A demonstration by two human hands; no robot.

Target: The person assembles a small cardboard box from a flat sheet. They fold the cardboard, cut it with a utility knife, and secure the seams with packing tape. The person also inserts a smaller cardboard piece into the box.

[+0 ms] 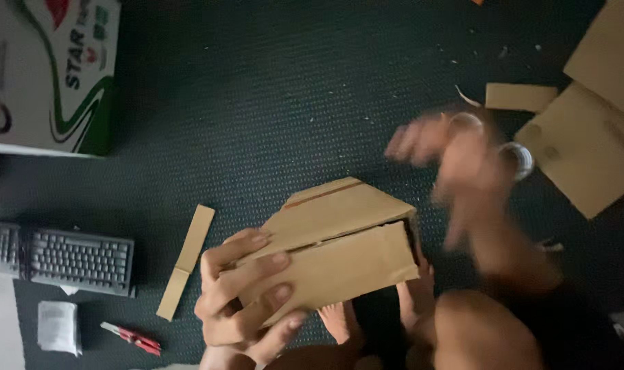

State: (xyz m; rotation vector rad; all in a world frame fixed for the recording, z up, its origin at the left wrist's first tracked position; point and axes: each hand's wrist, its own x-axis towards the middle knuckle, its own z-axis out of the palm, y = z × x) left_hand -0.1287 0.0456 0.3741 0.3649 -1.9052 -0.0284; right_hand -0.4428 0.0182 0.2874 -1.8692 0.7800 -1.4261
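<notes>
Two hands at work over a dark green carpeted floor (257,103). Left hand (247,291) wrapped around the near-left end of a brown cardboard box (343,243), fingers (260,264) spread across its front face and clamped on it, thumb tucked under. Box held tilted just above bare feet (339,321) and a knee at the near edge, a flap seam running along its top.

Right hand (463,161) up in the air to the right of the box, not touching it, heavily blurred. Something round and clear like a tape roll (521,159) at that hand, but can't tell if the fingers are closed on it or loose.

Around the floor: narrow cardboard strip (186,260) lying just left of the box, flat cardboard sheets (590,144) far right with a small cardboard piece (520,96) beside them. Grey keyboard (79,260) at the left edge, a red cutter (132,337) and a small white packet (58,327) near it. Big white printed carton (48,68) in the far-left corner. Little paper scraps scattered far right.
</notes>
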